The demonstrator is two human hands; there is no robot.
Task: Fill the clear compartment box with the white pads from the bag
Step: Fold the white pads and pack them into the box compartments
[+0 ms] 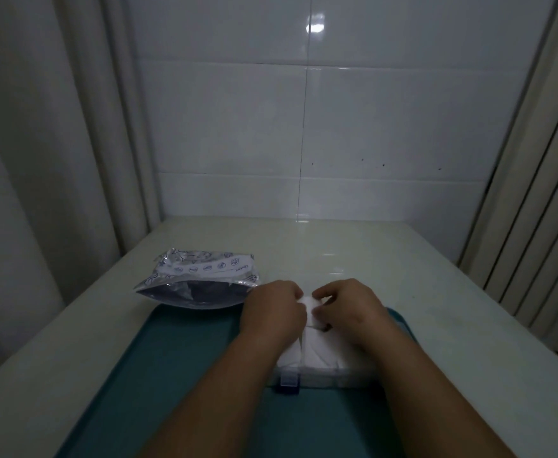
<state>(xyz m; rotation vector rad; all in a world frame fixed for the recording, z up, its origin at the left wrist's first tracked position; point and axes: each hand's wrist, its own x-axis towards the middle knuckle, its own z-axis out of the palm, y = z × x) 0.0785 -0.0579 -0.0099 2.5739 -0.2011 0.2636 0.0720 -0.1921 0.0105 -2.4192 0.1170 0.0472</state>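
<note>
The clear compartment box (324, 375) lies on a teal tray (185, 358), with white pads (314, 350) filling the part I can see. My left hand (272, 314) and my right hand (347, 309) meet over the box's far end. Their curled fingers pinch a white pad (310, 303) between them. The hands hide the far compartments. The silver printed bag (198, 279) lies to the left of the hands on the table, its mouth facing the tray.
A pale table (403, 259) runs to a white tiled wall. Curtains (39, 160) hang at the left and right. The box's clear latch (289, 380) sticks out toward me.
</note>
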